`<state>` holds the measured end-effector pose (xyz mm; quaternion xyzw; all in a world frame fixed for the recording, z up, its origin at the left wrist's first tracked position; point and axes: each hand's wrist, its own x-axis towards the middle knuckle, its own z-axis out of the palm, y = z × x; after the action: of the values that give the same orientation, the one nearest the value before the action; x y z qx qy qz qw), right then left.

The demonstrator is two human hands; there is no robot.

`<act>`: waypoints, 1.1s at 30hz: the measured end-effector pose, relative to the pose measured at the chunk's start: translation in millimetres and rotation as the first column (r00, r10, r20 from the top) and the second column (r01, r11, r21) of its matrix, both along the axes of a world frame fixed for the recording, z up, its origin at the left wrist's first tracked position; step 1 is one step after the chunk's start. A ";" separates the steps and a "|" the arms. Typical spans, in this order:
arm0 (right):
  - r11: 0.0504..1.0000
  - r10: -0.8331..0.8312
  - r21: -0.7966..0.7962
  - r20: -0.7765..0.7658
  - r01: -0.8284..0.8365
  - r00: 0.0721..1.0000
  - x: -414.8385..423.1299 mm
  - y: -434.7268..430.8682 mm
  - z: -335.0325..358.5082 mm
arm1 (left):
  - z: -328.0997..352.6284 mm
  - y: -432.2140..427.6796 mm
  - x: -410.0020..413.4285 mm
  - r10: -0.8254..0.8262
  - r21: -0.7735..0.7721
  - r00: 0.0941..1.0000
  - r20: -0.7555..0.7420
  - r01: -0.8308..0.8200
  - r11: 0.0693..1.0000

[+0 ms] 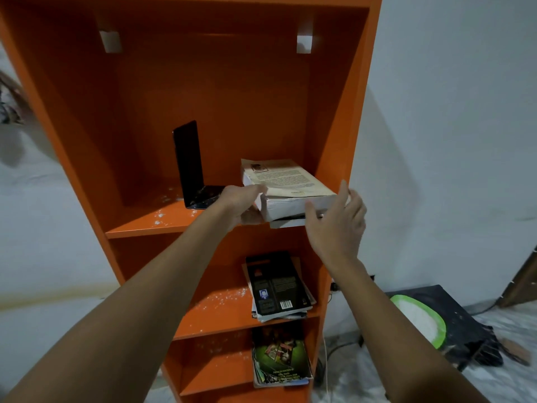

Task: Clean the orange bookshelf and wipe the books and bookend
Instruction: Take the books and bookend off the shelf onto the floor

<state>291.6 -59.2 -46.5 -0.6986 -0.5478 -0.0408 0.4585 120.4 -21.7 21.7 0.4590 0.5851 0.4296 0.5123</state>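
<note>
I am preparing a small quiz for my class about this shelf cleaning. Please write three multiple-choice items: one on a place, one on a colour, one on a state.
1. Where does the black bookend stand? A) lowest shelf B) upper shelf, left of the thick pale book C) floor
2. What colour is the cover of the top book on the middle shelf? A) black B) white C) red
3. How is the right hand? A) clenched B) gripping a cloth C) open
Answers: B, it stands upright beside that book; A, its dark cover faces up; C, its fingers are straight.
</note>
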 end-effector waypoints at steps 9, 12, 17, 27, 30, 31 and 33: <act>0.982 0.188 -0.111 0.668 -0.153 0.721 -7.8 33.7 2.6 | -43.5 17.7 -80.8 0.638 0.628 0.682 -0.356 -0.331 0.704; 0.968 0.234 -0.084 0.653 -0.238 0.720 -8.6 43.1 6.3 | -45.7 29.7 -94.6 0.597 0.532 0.675 -0.433 -0.343 0.774; 0.934 0.321 -0.100 0.656 -0.343 0.683 -4.4 46.2 8.8 | -41.1 52.5 -102.3 0.432 0.453 0.816 -0.383 -0.241 0.858; 0.889 0.392 -0.129 0.711 -0.439 0.583 14.1 49.8 17.2 | -36.7 67.6 -102.7 0.436 0.419 0.803 -0.407 -0.261 0.870; 0.890 0.335 -0.043 0.738 -0.454 0.586 17.1 48.2 15.9 | -38.7 65.7 -100.9 0.448 0.437 0.797 -0.404 -0.262 0.860; 0.890 0.327 -0.025 0.733 -0.456 0.596 17.0 48.1 14.0 | -39.0 64.4 -99.7 0.453 0.444 0.795 -0.403 -0.263 0.857; 0.897 0.327 -0.024 0.709 -0.442 0.625 16.8 48.8 10.4 | -38.9 61.4 -97.2 0.455 0.452 0.793 -0.406 -0.258 0.854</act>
<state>308.5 -10.4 -36.0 -0.4601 -0.8109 -0.2432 0.2675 23.2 39.6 -17.2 0.5215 0.6815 0.4897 0.1541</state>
